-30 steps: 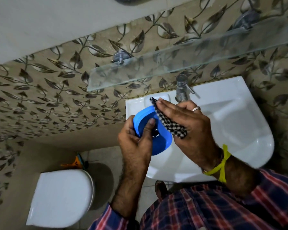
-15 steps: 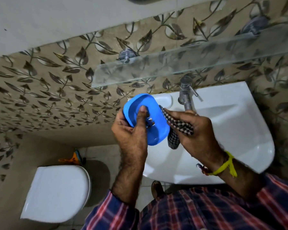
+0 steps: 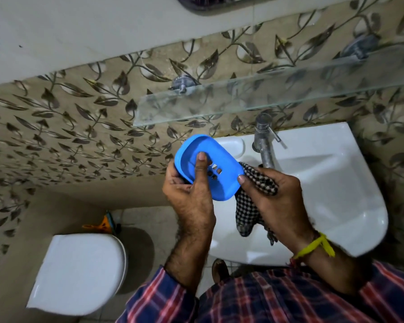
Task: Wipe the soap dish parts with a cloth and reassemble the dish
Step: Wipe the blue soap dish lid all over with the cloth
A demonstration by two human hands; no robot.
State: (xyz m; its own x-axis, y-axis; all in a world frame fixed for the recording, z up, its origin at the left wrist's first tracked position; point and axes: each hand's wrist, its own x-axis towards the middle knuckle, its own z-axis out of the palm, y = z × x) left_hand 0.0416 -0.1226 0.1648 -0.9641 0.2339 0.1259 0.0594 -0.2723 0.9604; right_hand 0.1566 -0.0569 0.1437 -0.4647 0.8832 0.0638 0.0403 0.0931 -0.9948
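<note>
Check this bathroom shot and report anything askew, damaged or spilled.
Nothing stands out. The left hand holds the blue soap dish part intact, the right hand grips the checked cloth over the white sink; no spill shows.

The soap dish was bright blue; the cloth was checked black and white. The sink and toilet lid were white. Beige wall tiles bore dark leaves. The sleeve was plaid red and navy, the wrist thread yellow.
</note>
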